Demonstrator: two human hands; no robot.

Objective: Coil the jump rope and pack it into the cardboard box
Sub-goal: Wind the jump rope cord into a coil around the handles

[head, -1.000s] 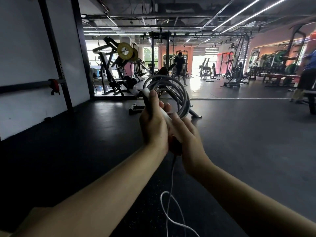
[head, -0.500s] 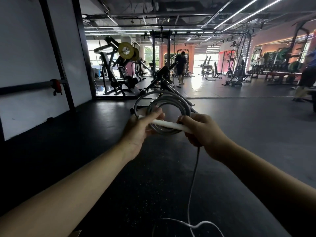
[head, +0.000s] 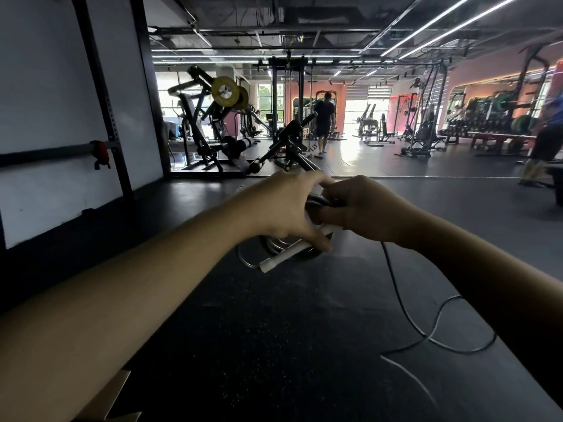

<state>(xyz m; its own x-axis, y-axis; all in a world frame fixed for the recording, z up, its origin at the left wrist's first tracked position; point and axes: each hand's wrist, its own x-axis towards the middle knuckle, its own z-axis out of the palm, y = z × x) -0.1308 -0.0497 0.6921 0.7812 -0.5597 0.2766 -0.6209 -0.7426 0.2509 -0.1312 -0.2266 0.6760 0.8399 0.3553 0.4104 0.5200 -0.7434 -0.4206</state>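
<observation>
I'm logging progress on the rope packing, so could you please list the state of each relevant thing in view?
jump rope coil: mostly wound, held between both hands.
white handle: lying across the coil, tilted.
loose rope tail: uncoiled, trailing onto the floor.
left hand: gripping the coil from above.
right hand: gripping the coil's right side.
cardboard flap: only an edge visible.

Both forearms reach forward, left grip (head: 286, 208) and right grip (head: 362, 208) curled closed, knuckles touching.
</observation>
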